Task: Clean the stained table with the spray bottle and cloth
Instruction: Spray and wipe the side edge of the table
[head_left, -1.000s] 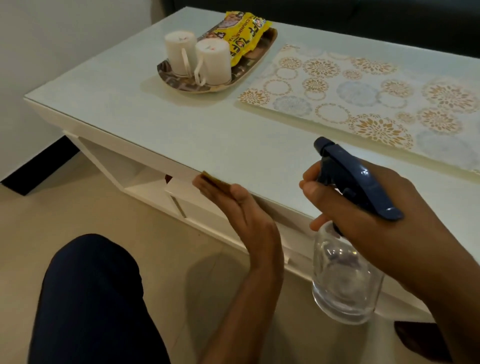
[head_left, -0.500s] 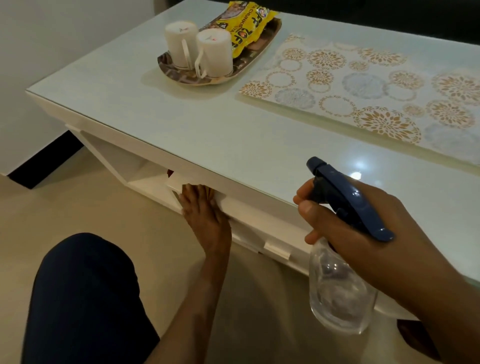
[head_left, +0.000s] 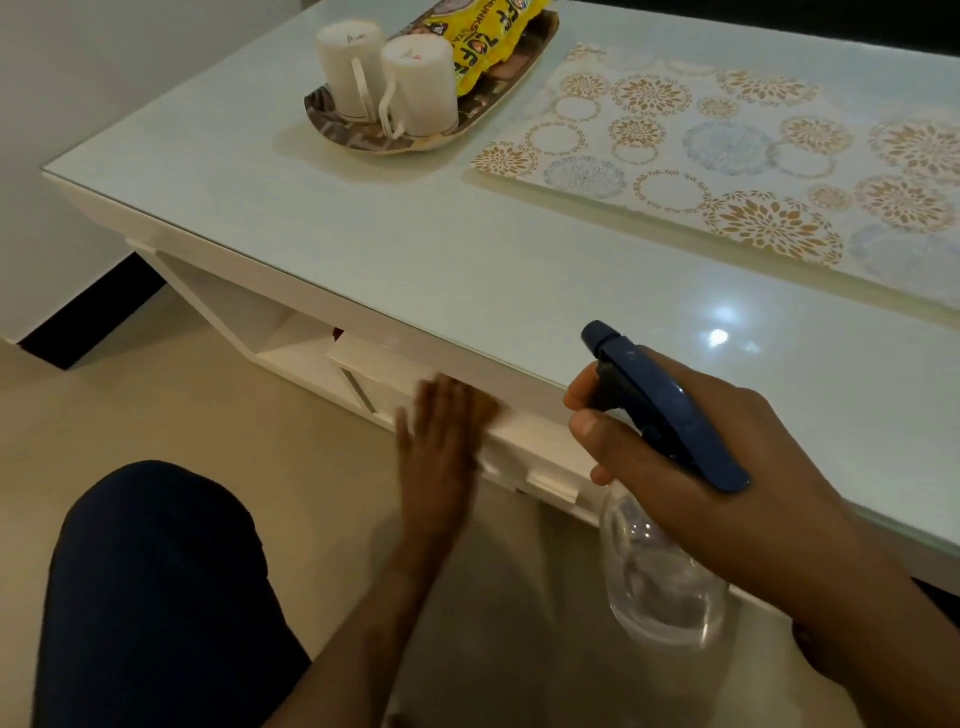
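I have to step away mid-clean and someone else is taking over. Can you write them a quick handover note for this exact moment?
Left hand: fingers straight, blurred, flat against the table's front edge below the top; a small brownish patch under the fingertips may be the cloth, too blurred to confirm.
Right hand: grips the spray bottle by its blue trigger head, held off the near edge, nozzle toward the table.
Done: cannot tell; no stain or wet patch is visible on the top.
Left: spray and wipe the tabletop.

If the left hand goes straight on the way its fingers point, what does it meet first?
Probably the table's white front edge: the left hand points up at it, fingers blurred and seemingly already against it.
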